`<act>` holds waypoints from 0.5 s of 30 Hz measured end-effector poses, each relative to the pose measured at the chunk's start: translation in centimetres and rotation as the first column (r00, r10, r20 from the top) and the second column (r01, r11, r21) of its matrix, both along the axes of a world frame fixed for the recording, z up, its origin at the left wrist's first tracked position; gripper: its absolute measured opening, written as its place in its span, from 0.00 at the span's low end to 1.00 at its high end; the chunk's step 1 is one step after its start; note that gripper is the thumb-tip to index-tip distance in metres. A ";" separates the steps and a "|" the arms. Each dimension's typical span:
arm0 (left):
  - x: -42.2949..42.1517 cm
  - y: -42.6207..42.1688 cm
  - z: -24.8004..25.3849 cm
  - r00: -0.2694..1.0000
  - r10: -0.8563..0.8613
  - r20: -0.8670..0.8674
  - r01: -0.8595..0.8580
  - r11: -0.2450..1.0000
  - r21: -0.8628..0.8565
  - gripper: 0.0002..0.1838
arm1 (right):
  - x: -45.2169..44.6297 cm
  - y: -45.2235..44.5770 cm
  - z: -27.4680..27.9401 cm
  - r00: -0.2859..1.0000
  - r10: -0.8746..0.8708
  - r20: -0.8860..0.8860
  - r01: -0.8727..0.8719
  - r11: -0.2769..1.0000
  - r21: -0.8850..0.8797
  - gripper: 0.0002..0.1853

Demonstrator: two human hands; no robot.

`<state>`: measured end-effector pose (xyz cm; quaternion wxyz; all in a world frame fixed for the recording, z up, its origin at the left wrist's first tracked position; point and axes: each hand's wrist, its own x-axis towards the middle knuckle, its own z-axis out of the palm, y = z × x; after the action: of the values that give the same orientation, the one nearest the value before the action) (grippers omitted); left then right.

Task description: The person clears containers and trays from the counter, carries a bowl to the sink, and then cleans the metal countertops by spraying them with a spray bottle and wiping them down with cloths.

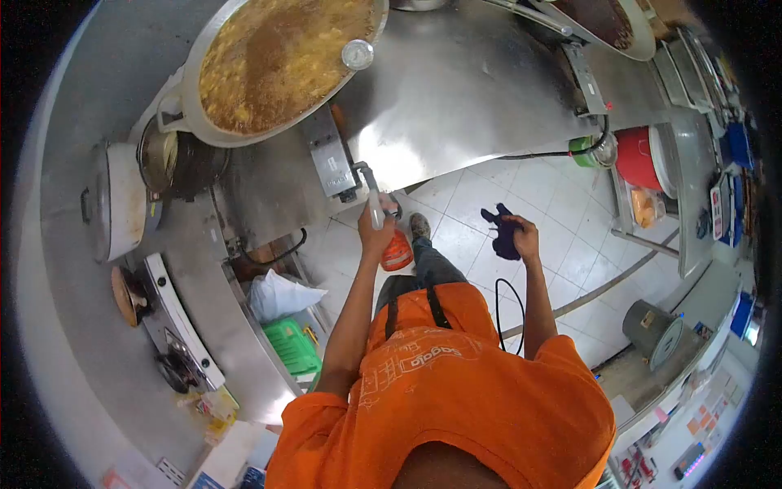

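We see a dark cloth above the tiled floor, pinched in the fingers of our right hand. Our left hand is at a pale tube, beside a red object; we cannot tell whether its fingers grip either. Beyond our hands are the steel tabletop and a large pot of brown liquid.

Both bare forearms reach forward, well apart; the left hand curls closed, the right hand grips too.
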<state>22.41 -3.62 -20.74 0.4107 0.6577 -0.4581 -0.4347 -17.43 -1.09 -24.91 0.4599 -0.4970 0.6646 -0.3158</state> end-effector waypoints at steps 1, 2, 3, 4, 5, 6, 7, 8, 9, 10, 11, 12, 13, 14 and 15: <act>-0.3 0.0 0.2 0.982 0.075 -0.171 -0.054 0.991 0.123 0.30 | -0.8 0.9 -1.0 1.000 0.008 0.024 -0.007 0.999 -0.036 0.21; -0.3 0.3 -0.2 0.990 0.057 0.128 -0.042 0.992 -0.119 0.30 | -0.9 1.4 0.5 0.989 0.042 -0.145 -0.029 0.996 0.087 0.23; -0.5 0.4 0.4 0.972 0.121 0.203 -0.085 0.980 -0.178 0.29 | -2.1 2.7 -1.0 0.990 0.055 -0.128 -0.041 0.993 0.109 0.23; -0.8 0.7 0.9 0.943 0.188 0.274 -0.124 0.964 -0.236 0.27 | -3.5 4.1 -2.6 0.991 0.070 -0.111 -0.055 0.990 0.132 0.23; -1.1 0.9 1.3 0.905 0.257 0.339 -0.155 0.942 -0.299 0.26 | -4.7 5.3 -3.9 0.992 0.084 -0.095 -0.069 0.986 0.152 0.23; -0.6 1.7 0.3 0.968 0.232 -0.101 -0.233 0.972 -0.001 0.22 | -4.5 6.0 -2.2 0.994 0.031 0.108 -0.053 0.975 0.215 0.25; -0.4 2.5 -0.9 0.960 0.257 -0.108 -0.253 0.966 0.050 0.21 | -4.5 6.9 -0.3 0.953 -0.036 0.300 -0.053 0.958 0.282 0.27; -0.6 2.8 -1.1 0.953 0.281 -0.116 -0.271 0.958 0.099 0.19 | -5.7 8.2 -1.8 0.916 -0.073 0.394 -0.034 0.965 0.260 0.28; -0.8 3.3 -1.1 0.944 0.306 -0.124 -0.287 0.946 0.149 0.18 | -9.6 10.6 -8.5 0.990 0.068 0.123 -0.102 0.949 0.297 0.25; -0.7 3.7 -2.0 0.946 0.324 -0.014 -0.319 0.938 0.138 0.16 | -10.1 11.4 -6.7 0.969 -0.012 0.245 -0.079 0.930 0.358 0.22; -0.4 3.9 -3.5 0.936 0.338 0.097 -0.348 0.929 0.124 0.14 | -10.7 11.9 -5.1 0.929 -0.100 0.357 -0.064 0.905 0.421 0.20; -0.5 3.9 -3.6 0.915 0.345 0.207 -0.372 0.922 0.108 0.12 | -11.7 12.5 -4.8 0.920 -0.130 0.369 -0.067 0.877 0.476 0.11; -0.8 3.9 -3.7 0.813 0.420 0.402 -0.390 0.907 -0.159 0.11 | -12.8 13.3 -4.5 0.911 -0.165 0.377 -0.066 0.845 0.530 0.15; -1.3 3.8 -2.7 0.660 0.516 0.546 -0.328 0.852 -0.409 0.10 | -14.0 14.8 -5.7 0.897 -0.105 0.430 -0.076 0.921 0.382 0.15; -1.6 3.7 -2.7 0.659 0.553 0.510 -0.371 0.829 -0.419 0.10 | -15.5 15.6 -5.5 0.915 -0.056 0.399 -0.093 0.934 0.344 0.14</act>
<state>20.83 0.09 -23.40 0.4255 0.7923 -0.4372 -0.0087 -32.93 14.48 -30.44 0.6719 -0.3362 0.5971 -0.2810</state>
